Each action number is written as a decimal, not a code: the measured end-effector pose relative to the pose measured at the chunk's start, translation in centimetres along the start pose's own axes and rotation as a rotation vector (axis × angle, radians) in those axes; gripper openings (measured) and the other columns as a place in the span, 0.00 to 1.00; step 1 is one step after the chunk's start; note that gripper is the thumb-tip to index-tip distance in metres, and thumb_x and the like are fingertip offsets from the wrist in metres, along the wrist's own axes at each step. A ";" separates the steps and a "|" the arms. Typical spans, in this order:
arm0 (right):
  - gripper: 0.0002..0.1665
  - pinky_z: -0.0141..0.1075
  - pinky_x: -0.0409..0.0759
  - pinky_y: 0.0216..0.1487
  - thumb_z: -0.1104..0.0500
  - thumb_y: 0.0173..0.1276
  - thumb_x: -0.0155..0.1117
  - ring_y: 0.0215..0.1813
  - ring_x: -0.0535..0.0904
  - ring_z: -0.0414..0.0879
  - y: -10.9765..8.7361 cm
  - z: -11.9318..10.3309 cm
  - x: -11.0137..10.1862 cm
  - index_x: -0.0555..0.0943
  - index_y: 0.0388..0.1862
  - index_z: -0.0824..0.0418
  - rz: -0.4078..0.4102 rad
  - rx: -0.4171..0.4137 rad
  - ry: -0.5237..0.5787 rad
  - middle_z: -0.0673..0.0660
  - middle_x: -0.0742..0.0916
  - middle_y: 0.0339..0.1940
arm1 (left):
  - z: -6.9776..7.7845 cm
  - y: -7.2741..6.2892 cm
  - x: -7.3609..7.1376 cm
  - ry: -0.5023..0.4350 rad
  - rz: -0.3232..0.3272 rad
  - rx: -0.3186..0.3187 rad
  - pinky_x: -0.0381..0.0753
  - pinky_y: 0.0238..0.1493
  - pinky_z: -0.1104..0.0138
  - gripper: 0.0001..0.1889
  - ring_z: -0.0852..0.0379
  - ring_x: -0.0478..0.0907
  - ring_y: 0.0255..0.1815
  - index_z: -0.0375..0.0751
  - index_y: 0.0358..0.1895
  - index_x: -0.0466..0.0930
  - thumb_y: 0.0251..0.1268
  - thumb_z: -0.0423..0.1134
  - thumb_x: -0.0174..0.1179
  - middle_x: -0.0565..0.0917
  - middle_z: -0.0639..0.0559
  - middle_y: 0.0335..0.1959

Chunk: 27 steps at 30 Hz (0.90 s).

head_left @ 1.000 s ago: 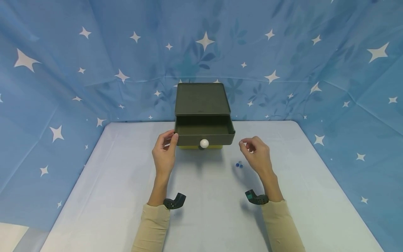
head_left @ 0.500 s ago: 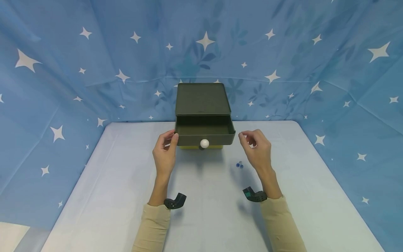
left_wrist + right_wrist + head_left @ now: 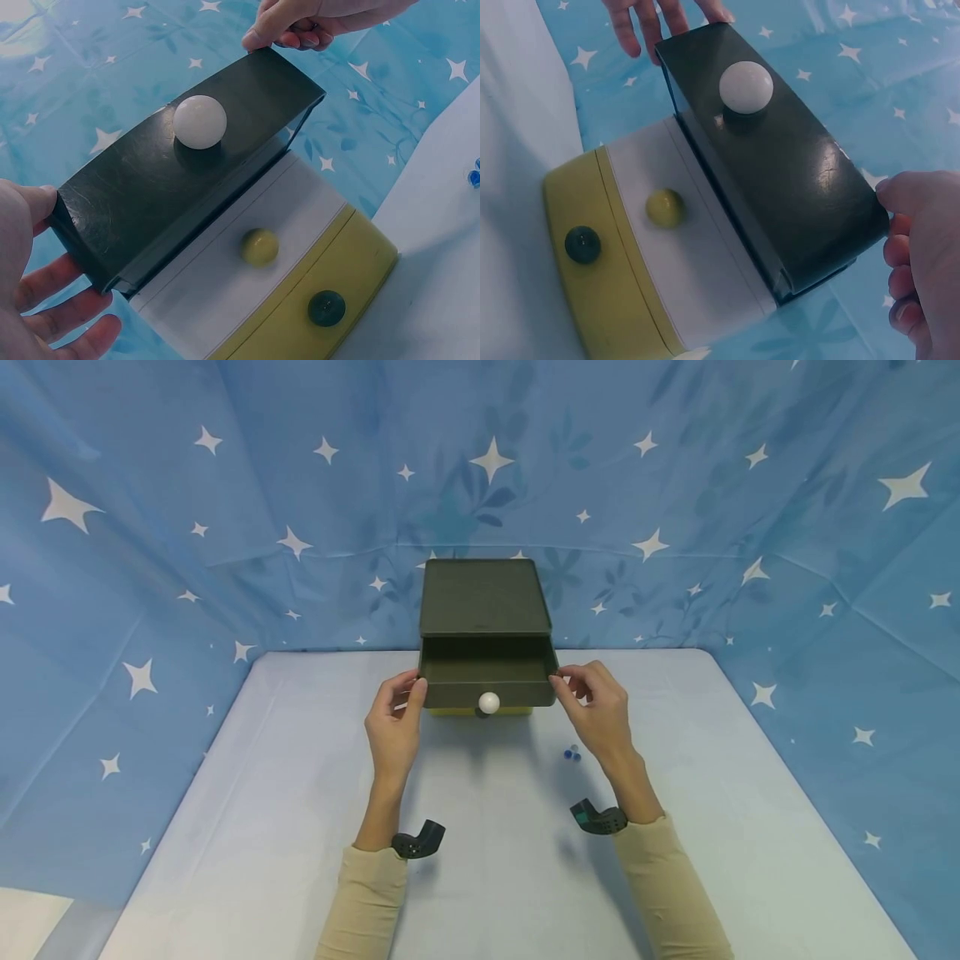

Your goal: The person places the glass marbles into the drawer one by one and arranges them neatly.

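A small chest of drawers stands at the table's far edge, its dark green top (image 3: 483,597) facing up. Its dark green top drawer (image 3: 450,695), with a white round knob (image 3: 489,702), is pulled out, and its inside looks bare. At the drawer's left front corner, my left hand (image 3: 393,727) pinches the edge between thumb and fingers. My right hand (image 3: 603,718) holds the right front corner the same way. Beneath, in the left wrist view, are a white drawer (image 3: 202,300) with a yellow knob (image 3: 260,247) and a yellow drawer (image 3: 367,251) with a green knob (image 3: 327,308), both closed.
Several small blue and clear beads (image 3: 572,754) lie on the white table (image 3: 300,827), in front of the chest on the right. A blue star-patterned cloth (image 3: 337,502) hangs behind and at both sides.
My right hand has moved forward and left from beside the drawer to its right front corner and now grips it. The left hand and drawer stay in place.
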State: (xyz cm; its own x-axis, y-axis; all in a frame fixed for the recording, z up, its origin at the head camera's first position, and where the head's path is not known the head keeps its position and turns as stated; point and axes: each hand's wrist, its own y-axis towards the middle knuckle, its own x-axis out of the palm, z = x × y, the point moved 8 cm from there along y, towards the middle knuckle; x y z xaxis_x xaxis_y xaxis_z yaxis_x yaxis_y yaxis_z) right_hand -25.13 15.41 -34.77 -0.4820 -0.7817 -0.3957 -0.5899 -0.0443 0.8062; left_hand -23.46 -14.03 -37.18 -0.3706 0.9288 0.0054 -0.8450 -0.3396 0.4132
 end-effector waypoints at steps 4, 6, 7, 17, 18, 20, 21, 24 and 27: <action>0.08 0.26 0.68 0.31 0.65 0.63 0.73 0.29 0.73 0.47 0.0 0.0 0.1 0.86 0.40 0.67 -0.011 0.008 -0.003 0.59 0.80 0.26 | 0.1 0.0 0.0 0.000 -0.002 -0.002 0.79 0.46 0.68 0.14 0.48 0.80 0.47 0.32 0.55 0.81 0.71 0.36 0.62 0.84 0.35 0.48; 0.08 0.26 0.68 0.31 0.65 0.62 0.73 0.29 0.73 0.47 0.1 0.0 0.1 0.86 0.40 0.67 -0.016 0.007 -0.001 0.59 0.80 0.26 | 0.1 0.0 0.0 0.002 -0.002 0.000 0.79 0.46 0.66 0.14 0.47 0.81 0.47 0.32 0.55 0.81 0.71 0.36 0.62 0.84 0.34 0.48; 0.09 0.27 0.68 0.31 0.65 0.62 0.73 0.29 0.73 0.47 0.1 0.0 0.1 0.86 0.40 0.67 -0.017 0.006 0.001 0.59 0.80 0.26 | 0.1 0.0 0.0 0.001 -0.003 0.000 0.79 0.46 0.65 0.14 0.46 0.81 0.47 0.32 0.55 0.81 0.71 0.36 0.62 0.84 0.34 0.48; 0.09 0.26 0.68 0.31 0.65 0.62 0.73 0.29 0.73 0.47 0.0 0.0 0.0 0.86 0.41 0.67 -0.038 0.015 -0.009 0.59 0.80 0.26 | 0.1 0.0 0.0 0.003 -0.001 -0.003 0.78 0.45 0.69 0.14 0.42 0.81 0.47 0.32 0.54 0.82 0.71 0.36 0.62 0.84 0.34 0.47; 0.09 0.26 0.68 0.31 0.64 0.62 0.73 0.29 0.73 0.47 0.1 0.0 0.0 0.86 0.41 0.67 -0.041 0.016 -0.010 0.59 0.80 0.26 | 0.1 0.0 0.0 0.004 -0.001 -0.003 0.78 0.44 0.71 0.14 0.42 0.81 0.47 0.32 0.54 0.81 0.71 0.35 0.62 0.84 0.34 0.47; 0.10 0.26 0.68 0.31 0.64 0.62 0.73 0.29 0.73 0.47 0.0 -0.1 -0.1 0.86 0.41 0.68 -0.043 0.015 -0.013 0.59 0.80 0.26 | 0.0 0.0 0.0 0.004 0.000 -0.002 0.77 0.44 0.73 0.14 0.42 0.81 0.47 0.31 0.54 0.81 0.71 0.35 0.62 0.84 0.34 0.47; 0.10 0.26 0.68 0.31 0.64 0.62 0.73 0.29 0.73 0.47 0.0 -0.1 -0.1 0.86 0.41 0.68 -0.042 0.013 -0.015 0.59 0.80 0.26 | 0.0 0.0 0.0 0.002 0.000 -0.002 0.77 0.43 0.74 0.14 0.42 0.81 0.47 0.31 0.54 0.81 0.70 0.35 0.62 0.84 0.34 0.47; 0.10 0.25 0.67 0.31 0.65 0.62 0.74 0.29 0.73 0.47 -0.1 -0.1 -0.3 0.86 0.40 0.68 -0.031 0.005 -0.015 0.59 0.80 0.26 | 0.0 0.0 0.0 -0.002 0.001 -0.002 0.77 0.43 0.76 0.14 0.42 0.81 0.47 0.31 0.54 0.81 0.70 0.34 0.62 0.84 0.34 0.48; 0.09 0.24 0.67 0.31 0.65 0.62 0.73 0.28 0.73 0.47 -0.2 -0.1 -0.5 0.86 0.40 0.69 -0.021 -0.003 -0.018 0.59 0.80 0.25 | 0.0 0.0 0.0 -0.004 0.001 -0.005 0.76 0.43 0.77 0.14 0.48 0.81 0.46 0.32 0.54 0.81 0.70 0.35 0.62 0.84 0.34 0.48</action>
State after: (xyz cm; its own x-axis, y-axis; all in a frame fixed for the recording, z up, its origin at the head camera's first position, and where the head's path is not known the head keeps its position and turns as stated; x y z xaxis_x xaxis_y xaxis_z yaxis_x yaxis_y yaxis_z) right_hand -24.70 15.76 -34.69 -0.4812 -0.7695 -0.4200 -0.5983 -0.0619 0.7989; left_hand -23.46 -13.99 -37.17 -0.3695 0.9292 0.0097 -0.8467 -0.3410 0.4084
